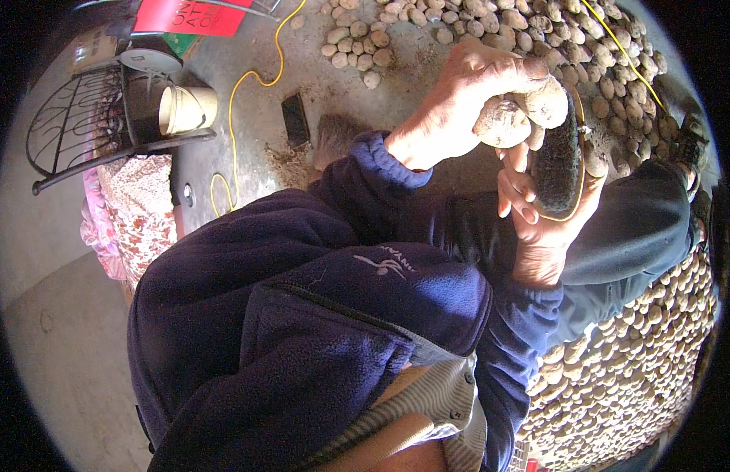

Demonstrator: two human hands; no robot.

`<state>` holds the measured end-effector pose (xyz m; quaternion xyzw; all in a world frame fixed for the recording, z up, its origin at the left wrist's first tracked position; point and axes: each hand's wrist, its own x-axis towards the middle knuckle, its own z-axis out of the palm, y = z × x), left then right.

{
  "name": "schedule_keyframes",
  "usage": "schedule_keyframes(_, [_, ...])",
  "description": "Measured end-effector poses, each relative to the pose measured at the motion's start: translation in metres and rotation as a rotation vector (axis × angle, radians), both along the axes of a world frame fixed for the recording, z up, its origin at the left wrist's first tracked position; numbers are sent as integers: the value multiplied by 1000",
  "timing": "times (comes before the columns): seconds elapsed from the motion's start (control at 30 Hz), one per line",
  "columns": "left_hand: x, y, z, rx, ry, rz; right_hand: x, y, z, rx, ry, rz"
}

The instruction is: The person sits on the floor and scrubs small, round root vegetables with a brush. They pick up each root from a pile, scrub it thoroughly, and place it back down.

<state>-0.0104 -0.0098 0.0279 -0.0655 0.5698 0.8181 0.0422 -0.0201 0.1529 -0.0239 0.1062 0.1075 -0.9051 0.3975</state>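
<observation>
My left hand (453, 103) holds two round, soil-marked tubers that look like potatoes; one tuber (503, 123) is lower and the other (546, 105) sits beside it under my thumb and fingers. Below and to the right, my right hand (544, 236) grips an oval brush (556, 168) with dark bristles and a pale rim, its bristle side facing up. The fingers of my right hand curl over the near edge of the brush, close beneath the tubers. Whether the tubers touch the bristles cannot be told.
Many tubers (621, 109) lie on the concrete floor ahead, with a larger spread (630, 366) at right. A yellow cord (232, 118) crosses the floor. At left are a cream bucket (188, 110), a black metal frame (129, 147) and patterned cloth (146, 206). A dark rectangular object (295, 121) lies nearer.
</observation>
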Motion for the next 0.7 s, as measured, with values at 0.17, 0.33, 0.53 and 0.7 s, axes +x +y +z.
schedule_keyframes(0.17, [-1,3,-3,169,50,33,1,-2,9,-56,19,-21])
schedule_keyframes(0.33, [1,-1,-3,129,65,4,2,-4,6,-29,129,-28])
schedule_keyframes(0.53, [2,0,-3,-14,34,5,6,-10,13,147,156,-78])
schedule_keyframes(0.7, [1,-2,-4,-78,12,-5,6,-6,-2,247,197,-74])
